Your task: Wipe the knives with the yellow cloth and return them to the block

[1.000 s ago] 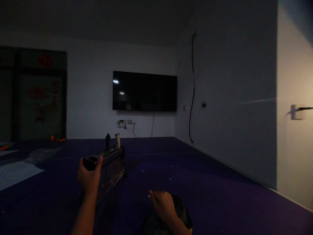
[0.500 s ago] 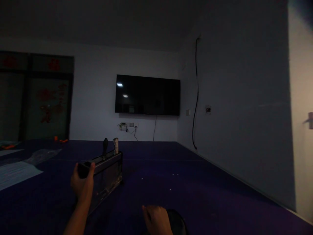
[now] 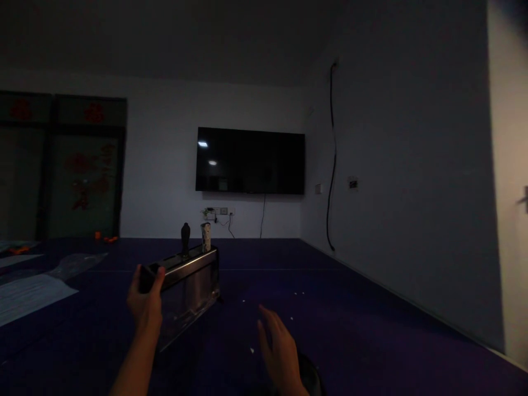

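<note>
My left hand [image 3: 146, 297] is wrapped round the near end of a long, narrow box [image 3: 190, 294] with see-through sides and a dark top with a shiny edge. A dark, handle-like piece [image 3: 185, 239] and a pale, speckled upright piece [image 3: 206, 236] stick up from the box's top. To the right, my right hand [image 3: 278, 341] hovers over the purple tabletop [image 3: 371, 324], its fingers stretched out and apart, with nothing seen in them. A small white bit [image 3: 252, 350] shows just left of those fingers. Partly hidden behind the right wrist is a dark rounded object [image 3: 311, 374].
Several white specks [image 3: 292, 318] lie beyond the right hand. Printed paper sheets [image 3: 33, 297] and clear plastic film [image 3: 78, 264] lie at left, with small orange items [image 3: 109, 239] farther back. A wall [image 3: 412, 220] borders the table's right side.
My right hand has moved up and forward from a closed shape and its fingers have spread. A white bit now shows beside it. The box in my left hand has shifted slightly right and up.
</note>
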A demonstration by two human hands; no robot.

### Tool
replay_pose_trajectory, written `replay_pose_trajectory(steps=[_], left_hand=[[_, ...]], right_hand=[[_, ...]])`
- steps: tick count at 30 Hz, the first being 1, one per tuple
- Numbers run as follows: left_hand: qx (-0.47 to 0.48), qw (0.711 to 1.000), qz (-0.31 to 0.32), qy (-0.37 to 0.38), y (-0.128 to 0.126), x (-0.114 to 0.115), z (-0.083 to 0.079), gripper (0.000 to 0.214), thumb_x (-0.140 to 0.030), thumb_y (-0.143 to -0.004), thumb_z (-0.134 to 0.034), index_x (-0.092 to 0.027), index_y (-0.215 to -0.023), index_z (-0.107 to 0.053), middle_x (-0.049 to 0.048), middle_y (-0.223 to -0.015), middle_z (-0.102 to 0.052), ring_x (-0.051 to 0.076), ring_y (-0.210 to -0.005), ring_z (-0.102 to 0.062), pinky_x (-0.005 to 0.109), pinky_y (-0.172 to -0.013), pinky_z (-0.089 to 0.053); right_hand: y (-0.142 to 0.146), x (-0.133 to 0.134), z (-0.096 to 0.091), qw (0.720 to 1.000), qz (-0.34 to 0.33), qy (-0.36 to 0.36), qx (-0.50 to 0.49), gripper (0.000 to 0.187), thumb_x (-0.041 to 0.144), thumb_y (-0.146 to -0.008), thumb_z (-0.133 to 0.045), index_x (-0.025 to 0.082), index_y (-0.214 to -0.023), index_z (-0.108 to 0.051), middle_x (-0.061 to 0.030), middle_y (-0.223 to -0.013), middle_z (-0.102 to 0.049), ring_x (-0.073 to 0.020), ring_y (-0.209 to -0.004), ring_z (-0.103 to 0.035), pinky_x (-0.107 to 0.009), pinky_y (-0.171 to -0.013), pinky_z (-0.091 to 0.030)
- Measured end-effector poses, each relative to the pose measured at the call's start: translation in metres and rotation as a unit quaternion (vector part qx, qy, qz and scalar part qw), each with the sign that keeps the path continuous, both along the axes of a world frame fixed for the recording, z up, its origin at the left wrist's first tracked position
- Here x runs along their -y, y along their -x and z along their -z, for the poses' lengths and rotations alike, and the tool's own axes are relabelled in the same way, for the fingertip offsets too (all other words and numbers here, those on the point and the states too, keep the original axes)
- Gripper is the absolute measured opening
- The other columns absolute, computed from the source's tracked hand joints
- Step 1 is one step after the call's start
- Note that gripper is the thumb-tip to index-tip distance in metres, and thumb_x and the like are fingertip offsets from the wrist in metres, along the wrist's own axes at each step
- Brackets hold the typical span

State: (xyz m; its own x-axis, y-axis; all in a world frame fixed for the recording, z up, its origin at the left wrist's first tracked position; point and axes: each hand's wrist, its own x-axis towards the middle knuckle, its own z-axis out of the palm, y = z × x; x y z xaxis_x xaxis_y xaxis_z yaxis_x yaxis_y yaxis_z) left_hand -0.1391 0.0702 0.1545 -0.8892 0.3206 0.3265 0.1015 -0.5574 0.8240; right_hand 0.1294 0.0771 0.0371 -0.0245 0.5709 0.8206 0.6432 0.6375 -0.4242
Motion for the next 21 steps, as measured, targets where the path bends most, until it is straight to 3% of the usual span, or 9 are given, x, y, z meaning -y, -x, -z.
replay_pose_trajectory(steps=[7, 11, 15, 21], left_hand=[[0.067, 0.982, 0.164, -0.060, -0.019, 0.012, -0.026, 0.072, -0.040, -0.052, -0.075, -0.016, -0.117, -0.056, 0.0105, -0.117, -0.060, 0.027, -0.112, -0.051, 0.039, -0.101, -0.035], [0.048, 0.952, 0.295, -0.060, -0.034, 0.018, -0.030, 0.062, -0.038, -0.057, -0.075, -0.021, -0.114, -0.058, 0.0065, -0.116, -0.061, 0.023, -0.112, -0.053, 0.035, -0.100, -0.036], [0.011, 0.918, 0.389, -0.070, -0.059, 0.019, -0.026, 0.064, -0.046, -0.058, -0.074, -0.023, -0.115, -0.057, 0.0050, -0.116, -0.062, 0.022, -0.111, -0.054, 0.034, -0.100, -0.038], [-0.020, 0.904, 0.418, -0.085, -0.092, 0.017, -0.019, 0.073, -0.054, -0.060, -0.071, -0.020, -0.121, -0.051, 0.0079, -0.130, -0.050, 0.021, -0.123, -0.041, 0.032, -0.105, -0.029]], right_hand=[[0.010, -0.024, -0.063, 0.978, -0.144, 0.041, -0.145, 0.059, 0.047, -0.079, -0.056, 0.024, -0.132, -0.041, -0.0090, -0.136, -0.043, -0.0263, -0.124, -0.039, -0.046, -0.101, -0.032], [0.010, -0.031, -0.078, 0.950, -0.242, 0.050, -0.189, 0.071, 0.050, -0.076, -0.060, 0.025, -0.136, -0.032, -0.0069, -0.143, -0.032, -0.0256, -0.130, -0.027, -0.047, -0.104, -0.024], [-0.005, -0.031, -0.086, 0.906, -0.337, 0.086, -0.243, 0.081, 0.056, -0.071, -0.062, 0.023, -0.138, -0.029, -0.0088, -0.134, -0.046, -0.0274, -0.125, -0.037, -0.046, -0.100, -0.033], [-0.031, -0.016, -0.104, 0.897, -0.298, 0.042, -0.324, 0.081, 0.046, -0.066, -0.070, 0.025, -0.135, -0.034, -0.0081, -0.131, -0.048, -0.0275, -0.119, -0.045, -0.043, -0.096, -0.038]])
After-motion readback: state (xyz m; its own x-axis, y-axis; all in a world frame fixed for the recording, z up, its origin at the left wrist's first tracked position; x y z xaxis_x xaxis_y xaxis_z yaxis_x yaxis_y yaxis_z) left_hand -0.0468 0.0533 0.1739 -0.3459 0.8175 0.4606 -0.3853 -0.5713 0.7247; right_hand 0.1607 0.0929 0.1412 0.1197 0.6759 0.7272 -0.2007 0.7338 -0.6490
